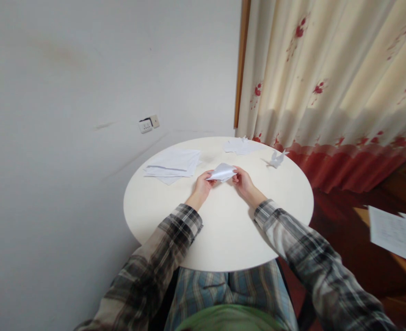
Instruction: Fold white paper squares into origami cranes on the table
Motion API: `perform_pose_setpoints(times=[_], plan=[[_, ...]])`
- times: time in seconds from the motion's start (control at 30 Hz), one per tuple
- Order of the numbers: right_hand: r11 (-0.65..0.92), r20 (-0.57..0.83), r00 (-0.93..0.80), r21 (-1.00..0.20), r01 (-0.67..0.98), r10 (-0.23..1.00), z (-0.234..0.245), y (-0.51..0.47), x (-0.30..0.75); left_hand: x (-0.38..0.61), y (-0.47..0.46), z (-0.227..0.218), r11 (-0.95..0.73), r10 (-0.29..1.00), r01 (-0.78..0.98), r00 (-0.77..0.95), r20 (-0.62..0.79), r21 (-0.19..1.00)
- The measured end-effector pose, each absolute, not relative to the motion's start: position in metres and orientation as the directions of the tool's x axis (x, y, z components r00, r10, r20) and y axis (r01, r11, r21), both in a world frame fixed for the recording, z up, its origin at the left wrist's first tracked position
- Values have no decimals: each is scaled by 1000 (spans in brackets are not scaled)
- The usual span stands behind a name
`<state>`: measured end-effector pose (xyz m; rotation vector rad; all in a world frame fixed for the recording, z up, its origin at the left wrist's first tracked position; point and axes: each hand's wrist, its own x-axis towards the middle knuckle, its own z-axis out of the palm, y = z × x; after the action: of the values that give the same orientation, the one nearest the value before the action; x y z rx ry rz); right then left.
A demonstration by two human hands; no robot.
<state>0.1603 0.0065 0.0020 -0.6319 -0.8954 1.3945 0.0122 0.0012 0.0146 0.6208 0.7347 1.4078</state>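
Between my two hands is a folded piece of white paper (222, 172), roughly diamond-shaped, held above the table. My left hand (205, 183) pinches its left corner, with the thumb on top. At the opposite corner, my right hand (243, 180) grips the paper between thumb and curled fingers. A stack of white paper sheets (173, 163) lies beyond my left hand. Past my right hand, a folded paper crane (276, 159) sits on the white round table (223, 239).
More white paper (241, 146) lies at the table's far edge, with a small folded piece on it. A wall with a socket (145, 126) borders the left side. A patterned curtain (327, 92) hangs at the back right. Printed sheets (392, 232) rest on a wooden surface at right.
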Motion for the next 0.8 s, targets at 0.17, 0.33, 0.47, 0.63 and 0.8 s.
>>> perform_pose_setpoints(times=[0.17, 0.33, 0.47, 0.63, 0.8], plan=[[106, 129, -9, -851, -515, 992, 1, 7, 161, 11, 2, 14, 77, 995, -679, 8, -97, 730], [100, 120, -3, -845, -525, 993, -1, 9, 161, 10, 3, 13, 78, 996, -692, 17, -92, 718], [89, 105, 0, -841, -534, 994, -1, 10, 161, 10, 3, 13, 84, 994, -691, 13, -104, 718], [89, 104, 4, -823, -561, 995, -2, 10, 161, 11, 5, 12, 73, 996, -703, 13, -91, 708], [88, 83, 35, -813, -576, 996, -1, 10, 162, 12, 3, 13, 111, 994, -681, 81, -76, 724]])
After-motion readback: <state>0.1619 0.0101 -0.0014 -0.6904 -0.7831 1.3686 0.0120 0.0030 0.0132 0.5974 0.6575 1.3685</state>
